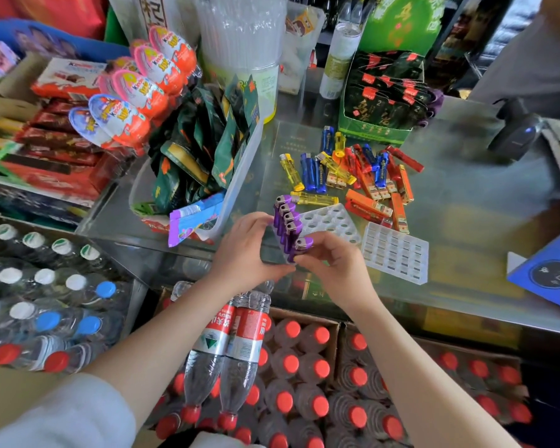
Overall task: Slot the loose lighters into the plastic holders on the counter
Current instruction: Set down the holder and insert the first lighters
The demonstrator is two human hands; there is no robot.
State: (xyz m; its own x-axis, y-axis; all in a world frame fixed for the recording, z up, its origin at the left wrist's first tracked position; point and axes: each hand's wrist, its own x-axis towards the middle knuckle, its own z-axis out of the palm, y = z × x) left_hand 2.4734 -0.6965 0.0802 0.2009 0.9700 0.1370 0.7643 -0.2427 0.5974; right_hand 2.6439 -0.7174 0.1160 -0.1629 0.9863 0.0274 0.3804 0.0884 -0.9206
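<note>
A clear plastic holder (332, 221) with round slots lies tilted on the glass counter. Several purple lighters (286, 221) stand in a row along its near-left edge. My left hand (243, 247) holds that edge of the holder beside the row. My right hand (333, 257) pinches the nearest purple lighter (301, 247) at the row's end. A second clear holder (395, 252) with rectangular slots lies to the right. Loose yellow, blue, red and orange lighters (359, 176) lie in a heap further back.
A tub of green snack packets (207, 150) stands left of the holders, chocolate eggs (136, 88) behind it. A green display box (385, 98) sits behind the lighters. A blue card (553, 273) lies at the right. Bottled water fills crates (304, 376) below the counter.
</note>
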